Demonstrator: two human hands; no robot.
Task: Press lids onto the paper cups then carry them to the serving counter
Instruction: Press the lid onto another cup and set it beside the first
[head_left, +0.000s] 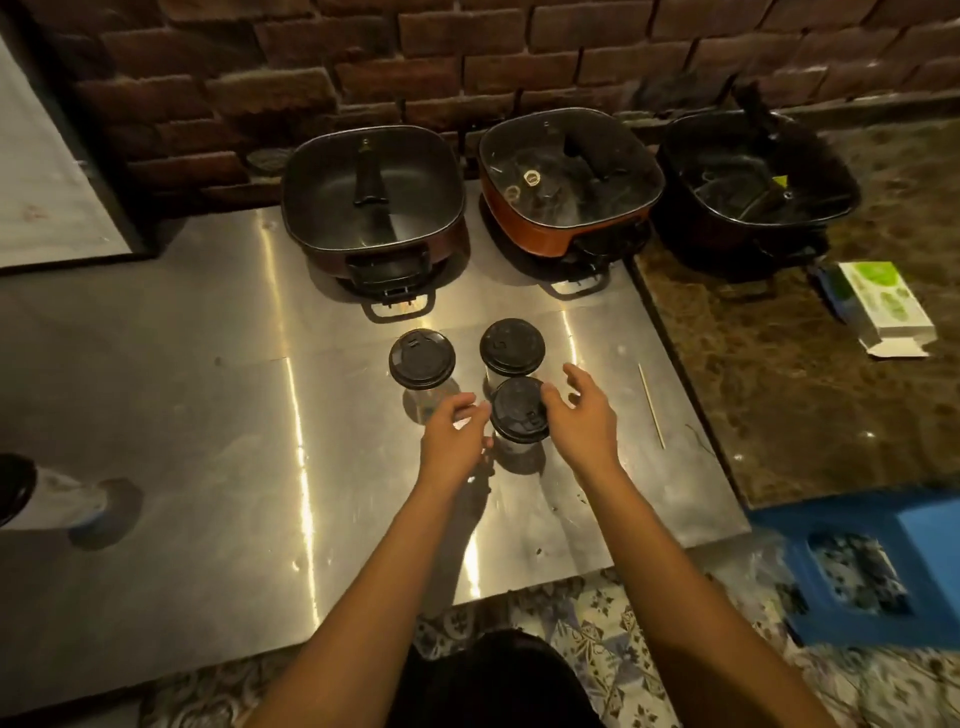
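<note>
Two bare forearms reaching up from the bottom edge toward centre frame. Left hand (453, 435) half curled, fingers loosely bent, holding nothing, just left of the near cup (519, 410). Right hand (584, 415) spread wide, fingers apart, empty, thumb close against the cup's right rim; contact unclear.

Near cup at centre, black lid seated on top, sip hole toward the lower right, pale wall showing beneath the lid. Far cup (512, 347) directly above it in the frame, lids almost touching, same black lid. Left cup (422, 358) standing apart to the upper left of the near one, black lid on, pale wall visible below. All three upright on the steel table (182, 415), bright streaks of reflected light across it.

Thin stick (651, 405) lying to the right of the hands. Three square lidded pans along the top: dark pan (371, 192), red pan (569, 182), black pan (756, 176) on the stone counter (779, 415) at right. Green-and-white box (885, 306) at right edge. Blue stool (857, 566) at lower right. Brick wall (467, 62) across the top.
</note>
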